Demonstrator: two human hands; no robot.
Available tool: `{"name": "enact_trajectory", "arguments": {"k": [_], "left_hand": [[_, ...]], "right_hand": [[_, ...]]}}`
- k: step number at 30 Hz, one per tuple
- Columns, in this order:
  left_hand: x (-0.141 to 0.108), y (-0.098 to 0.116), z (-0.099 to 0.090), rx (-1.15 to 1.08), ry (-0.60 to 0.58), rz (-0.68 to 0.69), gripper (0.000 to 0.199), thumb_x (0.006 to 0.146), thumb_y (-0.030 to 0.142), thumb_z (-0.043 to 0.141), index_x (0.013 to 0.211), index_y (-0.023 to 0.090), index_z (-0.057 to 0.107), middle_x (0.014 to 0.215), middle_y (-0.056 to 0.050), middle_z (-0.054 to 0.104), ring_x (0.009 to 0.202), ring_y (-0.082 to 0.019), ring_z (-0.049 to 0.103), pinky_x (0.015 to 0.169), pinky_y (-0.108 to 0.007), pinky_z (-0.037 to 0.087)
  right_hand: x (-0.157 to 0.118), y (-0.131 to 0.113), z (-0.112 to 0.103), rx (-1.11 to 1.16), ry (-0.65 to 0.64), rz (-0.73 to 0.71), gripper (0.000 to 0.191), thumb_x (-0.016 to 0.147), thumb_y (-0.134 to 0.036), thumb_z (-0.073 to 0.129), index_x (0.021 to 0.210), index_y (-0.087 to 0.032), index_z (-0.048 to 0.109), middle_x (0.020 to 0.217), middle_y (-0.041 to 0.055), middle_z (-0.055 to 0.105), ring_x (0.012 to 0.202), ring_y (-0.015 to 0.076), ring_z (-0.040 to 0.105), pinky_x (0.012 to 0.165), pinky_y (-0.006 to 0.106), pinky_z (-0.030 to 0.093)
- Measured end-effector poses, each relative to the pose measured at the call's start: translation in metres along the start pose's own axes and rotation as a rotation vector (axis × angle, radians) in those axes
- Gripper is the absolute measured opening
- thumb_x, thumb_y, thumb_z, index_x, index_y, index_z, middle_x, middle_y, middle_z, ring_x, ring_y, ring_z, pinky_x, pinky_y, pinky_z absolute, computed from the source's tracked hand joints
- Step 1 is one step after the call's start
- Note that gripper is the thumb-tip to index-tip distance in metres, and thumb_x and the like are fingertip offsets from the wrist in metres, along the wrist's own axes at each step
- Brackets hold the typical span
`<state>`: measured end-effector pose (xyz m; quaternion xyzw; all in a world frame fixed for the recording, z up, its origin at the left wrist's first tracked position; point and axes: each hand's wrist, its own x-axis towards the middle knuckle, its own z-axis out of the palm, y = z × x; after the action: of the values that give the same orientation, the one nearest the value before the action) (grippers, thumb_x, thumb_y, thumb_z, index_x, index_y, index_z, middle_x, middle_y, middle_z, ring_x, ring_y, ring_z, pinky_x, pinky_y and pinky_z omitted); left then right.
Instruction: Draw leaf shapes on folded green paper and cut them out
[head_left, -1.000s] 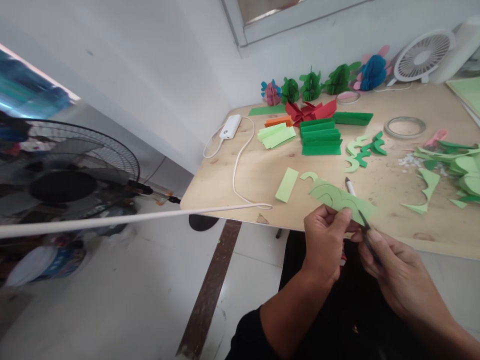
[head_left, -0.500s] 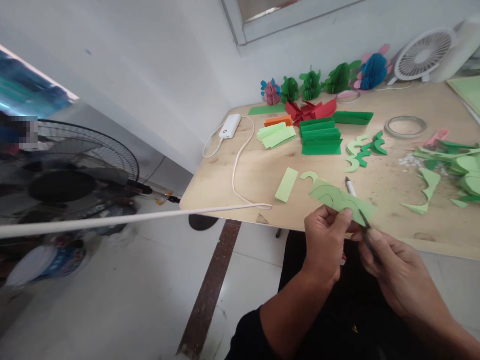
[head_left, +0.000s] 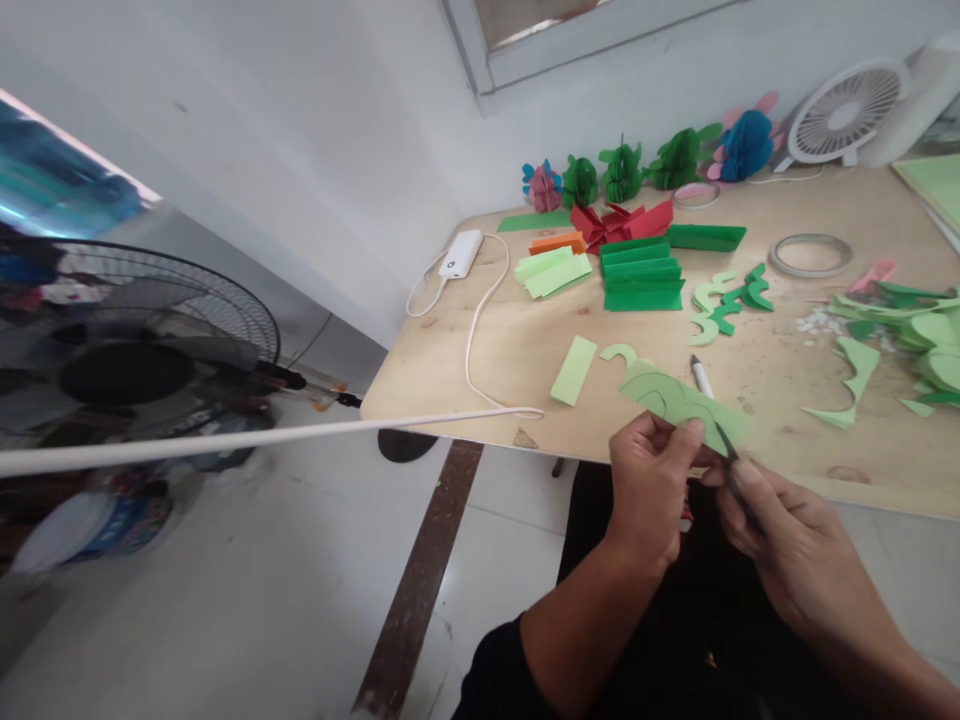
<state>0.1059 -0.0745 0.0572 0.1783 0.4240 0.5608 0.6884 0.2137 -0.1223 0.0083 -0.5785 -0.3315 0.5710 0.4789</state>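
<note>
A thin, light green paper sheet [head_left: 679, 398], likely floppy and best held close to the cut, is pinched just ahead of the left hand [head_left: 649, 490]; black scissors [head_left: 739, 490] are gripped by the right hand [head_left: 802, 550].

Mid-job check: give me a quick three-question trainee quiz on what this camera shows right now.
1. Which hand grips the light green paper sheet?
2. True or false: the narrow black-handled scissors are in the right hand.
3. What stands along the wall behind the light plywood table?
A. Green paper honeycomb ornaments
B. Glass jars
C. Stacked books

Key: 1. Left hand; 2. True; 3. A
</note>
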Motion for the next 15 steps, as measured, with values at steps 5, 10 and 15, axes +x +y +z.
{"name": "enact_trajectory", "arguments": {"k": [5, 10, 15], "left_hand": [[0.0008, -0.001, -0.0001, 0.003, -0.002, -0.001, 0.029, 0.065, 0.035, 0.081, 0.064, 0.015, 0.06, 0.056, 0.002, 0.06, 0.049, -0.011, 0.058, 0.05, -0.022, 0.044], [0.0007, -0.0004, 0.0004, -0.003, -0.015, 0.004, 0.027, 0.066, 0.033, 0.08, 0.064, 0.015, 0.06, 0.056, 0.002, 0.06, 0.046, -0.009, 0.056, 0.05, -0.021, 0.043], [0.0006, -0.0003, 0.0013, -0.006, -0.011, 0.007, 0.031, 0.065, 0.036, 0.082, 0.063, 0.015, 0.059, 0.056, 0.002, 0.059, 0.047, -0.008, 0.055, 0.05, -0.021, 0.043]], "right_hand": [[-0.002, -0.0057, 0.0032, -0.005, 0.005, -0.018, 0.049, 0.083, -0.058, 0.063, 0.054, -0.02, 0.052, 0.052, -0.0043, 0.035, 0.049, 0.0082, 0.03, 0.046, 0.027, 0.027], [-0.0024, -0.0099, 0.0053, -0.004, 0.008, -0.012, 0.051, 0.081, -0.06, 0.063, 0.051, -0.021, 0.051, 0.051, -0.0038, 0.036, 0.048, 0.0085, 0.029, 0.044, 0.028, 0.025], [-0.0013, -0.0064, 0.0036, -0.014, 0.005, -0.018, 0.05, 0.084, -0.058, 0.061, 0.054, -0.021, 0.052, 0.051, -0.004, 0.036, 0.048, 0.0082, 0.03, 0.046, 0.027, 0.027]]}}
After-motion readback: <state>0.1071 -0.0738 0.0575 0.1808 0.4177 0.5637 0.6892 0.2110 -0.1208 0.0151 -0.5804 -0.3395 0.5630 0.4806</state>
